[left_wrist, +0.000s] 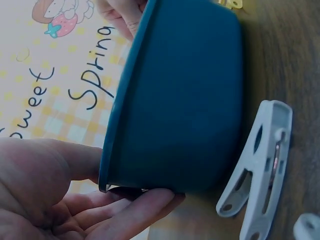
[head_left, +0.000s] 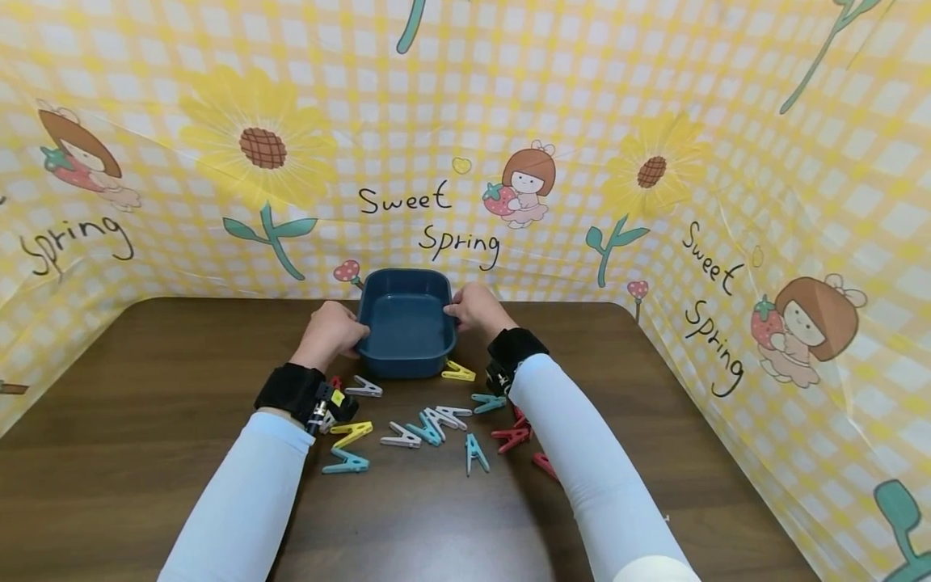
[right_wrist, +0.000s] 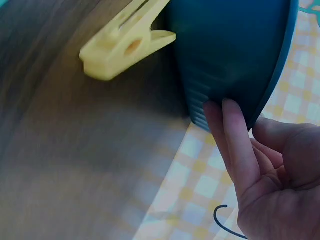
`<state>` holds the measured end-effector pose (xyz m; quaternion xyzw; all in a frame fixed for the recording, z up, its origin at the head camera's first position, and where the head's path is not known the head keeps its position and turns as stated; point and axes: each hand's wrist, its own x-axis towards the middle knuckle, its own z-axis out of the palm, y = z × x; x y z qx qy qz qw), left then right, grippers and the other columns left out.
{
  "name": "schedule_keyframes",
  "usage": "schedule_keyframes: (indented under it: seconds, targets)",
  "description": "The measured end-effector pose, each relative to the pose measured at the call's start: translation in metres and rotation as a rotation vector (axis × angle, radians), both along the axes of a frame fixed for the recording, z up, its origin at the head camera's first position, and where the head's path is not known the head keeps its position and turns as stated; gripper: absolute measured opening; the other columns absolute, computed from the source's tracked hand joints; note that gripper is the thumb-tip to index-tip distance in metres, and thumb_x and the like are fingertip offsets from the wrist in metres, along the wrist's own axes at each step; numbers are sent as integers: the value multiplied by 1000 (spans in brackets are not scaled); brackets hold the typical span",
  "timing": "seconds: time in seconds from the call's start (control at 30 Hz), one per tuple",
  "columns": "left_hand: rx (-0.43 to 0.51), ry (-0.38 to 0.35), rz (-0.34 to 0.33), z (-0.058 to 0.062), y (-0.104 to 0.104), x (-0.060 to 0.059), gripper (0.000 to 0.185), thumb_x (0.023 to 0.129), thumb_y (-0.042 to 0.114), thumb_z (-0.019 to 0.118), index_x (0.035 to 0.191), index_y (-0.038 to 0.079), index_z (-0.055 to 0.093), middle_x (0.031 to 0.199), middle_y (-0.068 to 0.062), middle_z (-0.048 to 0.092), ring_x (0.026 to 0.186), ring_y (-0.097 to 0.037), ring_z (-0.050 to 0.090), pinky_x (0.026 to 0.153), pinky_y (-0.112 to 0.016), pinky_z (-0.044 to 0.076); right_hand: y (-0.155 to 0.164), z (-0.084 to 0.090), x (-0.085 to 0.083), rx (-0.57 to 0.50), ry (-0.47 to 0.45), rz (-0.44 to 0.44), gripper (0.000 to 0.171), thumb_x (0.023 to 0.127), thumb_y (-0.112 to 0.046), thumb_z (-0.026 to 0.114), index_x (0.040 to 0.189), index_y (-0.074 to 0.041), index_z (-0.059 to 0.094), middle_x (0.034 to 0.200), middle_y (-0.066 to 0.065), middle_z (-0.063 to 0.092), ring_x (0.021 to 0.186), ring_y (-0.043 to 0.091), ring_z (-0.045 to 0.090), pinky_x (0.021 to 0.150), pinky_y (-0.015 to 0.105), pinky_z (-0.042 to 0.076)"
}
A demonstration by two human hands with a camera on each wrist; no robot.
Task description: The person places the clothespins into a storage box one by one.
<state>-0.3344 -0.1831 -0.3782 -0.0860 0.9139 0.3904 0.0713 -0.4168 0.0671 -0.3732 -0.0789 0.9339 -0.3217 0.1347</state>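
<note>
From the head view, the left hand (head_left: 330, 331) and right hand (head_left: 476, 309) clasp opposite ends of the dark blue rectangular plastic tub (head_left: 405, 323), with the scattered coloured plastic clothespegs (head_left: 429, 424) lying nearer the person than the fingers. The left wrist view shows fingers (left_wrist: 125, 210) curled under the rim, thumb above. The right wrist view shows fingertips (right_wrist: 230, 130) pressed together against the wall, a yellow peg (right_wrist: 125, 42) just beyond. The step looks like positioning the tub; next likely calls for letting go and pinching a peg.

The left hand (left_wrist: 45, 195) grips the near end of the blue tub (left_wrist: 185, 100), thumb over the rim, fingers (left_wrist: 135, 207) under the wall. A white clothes peg (left_wrist: 260, 165) lies on the worktop (left_wrist: 285, 50) just beside the tub. Fingers of the right hand (left_wrist: 122, 15) hold the far end.
</note>
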Motion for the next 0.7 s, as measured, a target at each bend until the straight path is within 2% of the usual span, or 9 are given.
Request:
schedule_keyframes:
  seconds: [0.07,0.27,0.43,0.5,0.6,0.7]
  targets:
    - [-19,-4,6,0,2,1,35,103,15,64,125,-11,73,125,-32,76,85,-26,85,102,-47,65,-1,2,0,29,14,18,34,111,-18,63,135,4,71,129,22,76,109,31,81,92,35,68]
    - [4,7,3,-4,3,5,33,105,16,63,124,-9,72,127,-34,74,84,-27,85,97,-45,67,-1,3,4,97,92,39,28,110,-17,64,122,4,76,113,21,81,98,29,83,88,34,68]
    - [10,-4,-19,-11,0,7,32,105,15,62,123,-10,73,126,-35,73,82,-27,85,93,-45,68,-1,-1,6,46,33,8,31,109,-18,66,128,4,76,123,22,80,105,30,83,94,37,68]
    - [11,-1,-22,-13,1,6,30,105,14,62,118,-11,73,124,-34,74,81,-27,85,92,-45,68,0,-2,7,17,13,-10,31,109,-18,66,130,4,75,127,22,79,108,31,82,94,37,68]
    - [-9,22,-10,-12,3,3,26,103,14,63,111,-9,74,119,-33,76,77,-26,84,89,-45,69,2,-2,6,-17,27,-18,30,109,-18,67,128,3,77,123,22,80,104,30,82,90,37,69]
    - [-55,31,6,-9,5,1,27,102,15,64,112,-8,74,112,-30,79,75,-24,84,90,-46,69,8,-1,5,-9,75,34,32,110,-23,65,125,2,78,115,22,80,97,29,80,87,38,69]
